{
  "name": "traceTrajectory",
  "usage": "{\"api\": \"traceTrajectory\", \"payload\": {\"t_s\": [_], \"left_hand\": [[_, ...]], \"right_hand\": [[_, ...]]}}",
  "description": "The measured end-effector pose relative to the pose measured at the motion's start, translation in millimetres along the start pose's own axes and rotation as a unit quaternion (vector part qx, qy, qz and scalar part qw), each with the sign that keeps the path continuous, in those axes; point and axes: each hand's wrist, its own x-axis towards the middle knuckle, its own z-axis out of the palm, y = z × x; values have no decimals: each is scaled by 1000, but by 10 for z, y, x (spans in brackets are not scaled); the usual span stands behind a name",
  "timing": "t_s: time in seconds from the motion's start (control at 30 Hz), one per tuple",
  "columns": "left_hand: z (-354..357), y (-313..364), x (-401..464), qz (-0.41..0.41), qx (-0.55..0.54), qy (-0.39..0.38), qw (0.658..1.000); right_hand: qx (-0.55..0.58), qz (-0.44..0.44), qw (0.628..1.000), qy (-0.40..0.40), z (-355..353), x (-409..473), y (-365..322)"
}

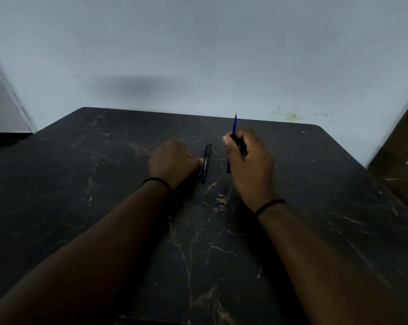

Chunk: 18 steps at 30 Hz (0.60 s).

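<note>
A black pen lies on the dark marbled table, pointing away from me. My left hand rests knuckles up just left of it. The thumb tip touches the pen's side and the fingers are curled under, out of sight. A small blue piece shows between that hand and the pen. My right hand is raised a little to the right and grips a thin blue refill that points upward. A dark slim part hangs below its fist.
The table's far edge meets a pale wall. A brown wooden surface stands at the right edge. Both wrists wear thin black bands.
</note>
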Motion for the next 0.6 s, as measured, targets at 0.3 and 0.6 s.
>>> {"api": "traceTrajectory", "payload": {"t_s": [0.3, 0.6], "left_hand": [[-66, -40, 7, 6, -12, 13, 1000], [-103, 33, 2, 41, 22, -94, 994]], "right_hand": [[3, 6, 1000, -9, -5, 10, 31], [1, 4, 1000, -7, -4, 12, 41]]}}
